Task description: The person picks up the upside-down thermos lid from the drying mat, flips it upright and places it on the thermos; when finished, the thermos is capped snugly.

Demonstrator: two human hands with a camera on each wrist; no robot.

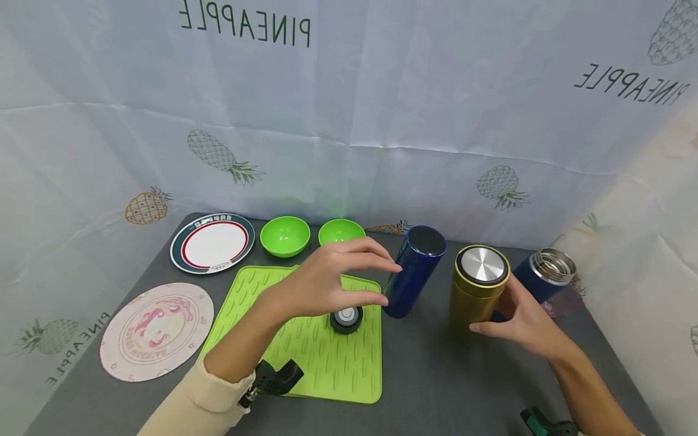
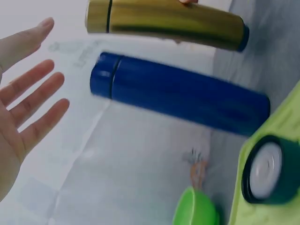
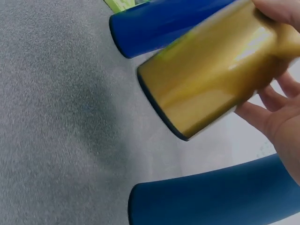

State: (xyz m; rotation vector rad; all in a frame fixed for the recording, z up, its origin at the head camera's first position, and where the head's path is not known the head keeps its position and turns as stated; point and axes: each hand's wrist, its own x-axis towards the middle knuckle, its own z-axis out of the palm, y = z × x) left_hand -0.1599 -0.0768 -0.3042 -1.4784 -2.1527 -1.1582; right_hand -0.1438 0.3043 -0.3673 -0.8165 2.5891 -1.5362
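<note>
A gold thermos (image 1: pixel 470 303) with a silver-topped lid is in my right hand (image 1: pixel 515 318), the thumb and fingers round its side. In the right wrist view its dark base looks slightly tilted and raised off the table. My left hand (image 1: pixel 329 275) hovers with thumb and fingers spread, beside a shiny blue thermos (image 1: pixel 410 281) that stands upright; the left wrist view shows a gap between them. Behind the right hand stands a dark blue flask (image 1: pixel 529 280) with its steel mouth uncovered. A dark stopper (image 1: pixel 347 318) with a pale centre lies on the green mat (image 1: pixel 335 375).
Two green bowls (image 1: pixel 285 236) stand at the back, the right one partly behind my left hand. A plate with a dark green rim (image 1: pixel 242 225) and a round pink mat (image 1: pixel 158 363) lie at left. Pineapple-printed cloth (image 1: pixel 349 109) hangs behind the grey table (image 1: pixel 436 387).
</note>
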